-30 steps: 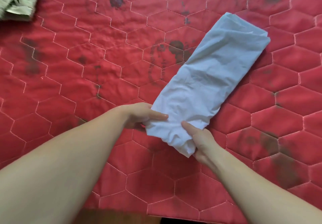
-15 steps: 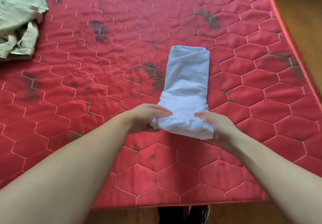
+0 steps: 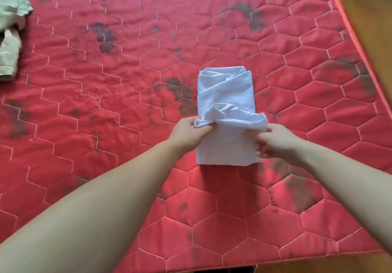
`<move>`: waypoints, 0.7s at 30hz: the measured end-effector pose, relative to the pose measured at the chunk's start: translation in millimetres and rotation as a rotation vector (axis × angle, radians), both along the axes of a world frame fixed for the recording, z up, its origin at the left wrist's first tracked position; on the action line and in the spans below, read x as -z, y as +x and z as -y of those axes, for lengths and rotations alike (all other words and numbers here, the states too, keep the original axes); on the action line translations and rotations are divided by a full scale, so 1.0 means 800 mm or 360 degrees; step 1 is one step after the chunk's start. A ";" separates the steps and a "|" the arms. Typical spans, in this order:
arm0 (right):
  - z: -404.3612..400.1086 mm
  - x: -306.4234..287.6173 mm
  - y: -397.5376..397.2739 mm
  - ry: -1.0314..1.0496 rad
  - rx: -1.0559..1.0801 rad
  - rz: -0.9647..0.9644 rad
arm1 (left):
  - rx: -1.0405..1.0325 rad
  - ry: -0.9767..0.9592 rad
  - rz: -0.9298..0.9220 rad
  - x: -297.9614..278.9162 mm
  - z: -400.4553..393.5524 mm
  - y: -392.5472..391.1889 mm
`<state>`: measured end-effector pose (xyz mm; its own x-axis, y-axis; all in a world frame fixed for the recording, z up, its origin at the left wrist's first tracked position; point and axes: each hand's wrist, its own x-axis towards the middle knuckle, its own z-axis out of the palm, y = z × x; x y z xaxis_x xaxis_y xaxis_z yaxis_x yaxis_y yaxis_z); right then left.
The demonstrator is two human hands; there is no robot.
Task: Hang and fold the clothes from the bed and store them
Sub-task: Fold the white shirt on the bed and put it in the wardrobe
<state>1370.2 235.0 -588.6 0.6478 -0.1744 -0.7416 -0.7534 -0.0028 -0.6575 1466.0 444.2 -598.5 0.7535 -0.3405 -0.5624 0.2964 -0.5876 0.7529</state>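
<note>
A white garment (image 3: 226,94), folded into a long strip, lies on a red quilted bed (image 3: 127,81), its long axis running from near to far. The near end is lifted and doubled toward the far end. Both hands pinch that fold — the left hand (image 3: 187,131) at its left corner, the right hand (image 3: 275,141) at its right edge, fingers curled round the cloth. The rest of the strip stretches away from the grip, so the fold likely carries on toward the far end. A crumpled pale green garment (image 3: 10,33) lies at the far left.

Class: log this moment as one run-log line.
step: folding | left hand: grips shirt edge | right hand: grips edge | bed: green cloth waiting
</note>
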 end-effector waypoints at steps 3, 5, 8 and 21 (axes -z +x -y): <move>0.008 0.017 0.028 -0.0298 -0.0163 0.0026 | 0.0187 0.0149 0.0200 0.026 -0.006 0.026; 0.014 0.024 0.046 -0.0593 -0.0323 0.0117 | 0.0170 0.0061 0.0059 0.030 -0.008 0.043; 0.023 0.046 0.068 -0.0928 -0.0374 0.0312 | 0.0151 0.0030 -0.0133 0.040 -0.004 0.069; 0.068 0.105 0.138 -0.0582 -0.0621 0.0287 | 0.0597 0.0230 -0.0159 0.080 0.056 0.138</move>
<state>1481.0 180.7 -672.3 0.8266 -0.1215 -0.5496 -0.5268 -0.5106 -0.6795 1576.7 399.1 -662.4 0.5315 -0.4931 -0.6887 0.1089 -0.7665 0.6329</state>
